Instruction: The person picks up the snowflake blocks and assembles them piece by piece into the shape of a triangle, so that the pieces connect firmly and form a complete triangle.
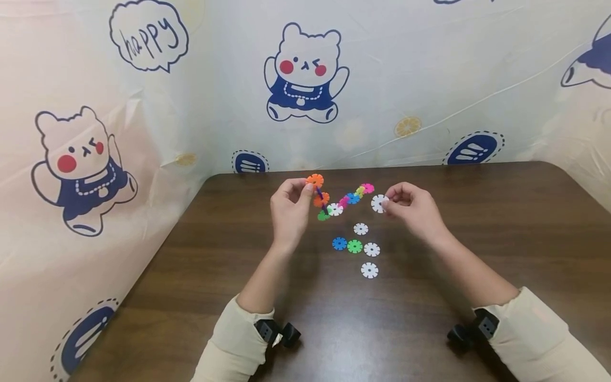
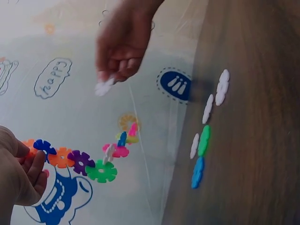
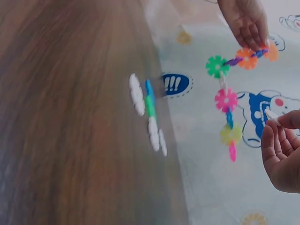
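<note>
My left hand (image 1: 290, 213) pinches an orange disc at one end of a chain of notched plastic snowflake discs (image 1: 322, 200), raised above the table. From there blue, orange and purple discs lead to a green disc (image 2: 108, 176). Past it the chain bends toward the right hand through white, pink, blue and yellow discs, ending in a pink disc (image 3: 233, 153). Between thumb and fingers my right hand (image 1: 419, 209) holds a single white disc (image 1: 378, 205), a short gap from the pink end. Both hands are up off the tabletop.
On the brown table (image 1: 191, 297) below the chain lie loose discs: a blue one (image 1: 338, 245), a green one (image 1: 353, 249) and white ones, the nearest white disc (image 1: 368, 272) toward the front. A printed cloth (image 1: 396, 69) hangs behind the table and at its left.
</note>
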The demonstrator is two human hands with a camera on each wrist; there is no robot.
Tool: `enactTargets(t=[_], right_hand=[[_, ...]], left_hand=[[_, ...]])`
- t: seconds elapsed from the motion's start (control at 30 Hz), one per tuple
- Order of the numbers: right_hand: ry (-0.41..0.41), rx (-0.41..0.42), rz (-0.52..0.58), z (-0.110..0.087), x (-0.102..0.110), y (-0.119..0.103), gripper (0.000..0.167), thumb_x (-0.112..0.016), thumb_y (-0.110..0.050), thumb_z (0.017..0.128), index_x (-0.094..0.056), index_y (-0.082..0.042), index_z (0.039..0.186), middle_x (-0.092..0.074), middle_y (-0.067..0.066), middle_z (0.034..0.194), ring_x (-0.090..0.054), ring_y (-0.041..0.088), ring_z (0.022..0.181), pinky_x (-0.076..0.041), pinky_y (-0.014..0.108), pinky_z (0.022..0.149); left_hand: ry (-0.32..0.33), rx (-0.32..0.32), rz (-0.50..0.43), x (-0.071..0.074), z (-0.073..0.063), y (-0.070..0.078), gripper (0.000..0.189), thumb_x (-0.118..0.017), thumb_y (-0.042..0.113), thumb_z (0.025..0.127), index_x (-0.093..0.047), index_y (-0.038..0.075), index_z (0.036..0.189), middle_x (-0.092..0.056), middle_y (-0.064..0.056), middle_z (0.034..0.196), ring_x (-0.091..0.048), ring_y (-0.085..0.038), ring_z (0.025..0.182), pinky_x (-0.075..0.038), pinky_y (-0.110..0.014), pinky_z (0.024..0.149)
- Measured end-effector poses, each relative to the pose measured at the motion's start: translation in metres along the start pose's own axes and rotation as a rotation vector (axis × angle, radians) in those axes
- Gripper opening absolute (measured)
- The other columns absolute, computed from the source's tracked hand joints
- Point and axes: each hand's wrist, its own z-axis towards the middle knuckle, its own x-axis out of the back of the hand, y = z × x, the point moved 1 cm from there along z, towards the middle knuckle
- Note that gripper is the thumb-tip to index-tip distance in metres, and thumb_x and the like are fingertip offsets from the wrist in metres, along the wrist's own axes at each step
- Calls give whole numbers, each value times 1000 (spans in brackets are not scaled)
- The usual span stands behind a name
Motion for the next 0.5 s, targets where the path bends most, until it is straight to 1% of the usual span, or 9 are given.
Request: enactTargets(t=[0.13, 0.27, 0.4, 0.5], right_hand=[[33, -3, 117, -1, -3, -10, 23, -65, -10, 87, -55, 7, 98, -60, 9, 80, -63, 15, 68, -53, 26, 68], [78, 9, 248, -3, -6, -19, 21, -66, -10, 86, -57, 5, 98, -60, 4, 79, -63, 19, 70, -53, 25, 68], [83, 19, 353, -2, -10, -26, 18, -67, -8, 84, -58, 4, 96, -60, 4, 79, -63, 17, 68, -53, 26, 68], [75, 2, 382, -1, -12, -29, 19, -67, -10, 85, -59, 2, 97, -59, 5, 80, -63, 14, 68, -53, 25, 69]], left_hand=[[-42, -54, 20, -8, -6, 1, 14, -65, 9, 86, -64, -1, 96, -66, -9, 93, -60, -18, 82, -52, -27, 70], [-90, -105, 41, -16, -11, 1, 12, -65, 9, 86, -64, 0, 94, -66, -8, 89, -60, -17, 78, -52, -27, 66], [-125, -197, 61, -23, -17, 3, 12, -66, 9, 85, -64, -1, 93, -66, -9, 88, -61, -17, 78, -52, -28, 67], [-146, -259, 78, -28, -20, 5, 12, -65, 8, 86, -64, -1, 93, -66, -9, 89, -61, -17, 80, -52, -29, 69]])
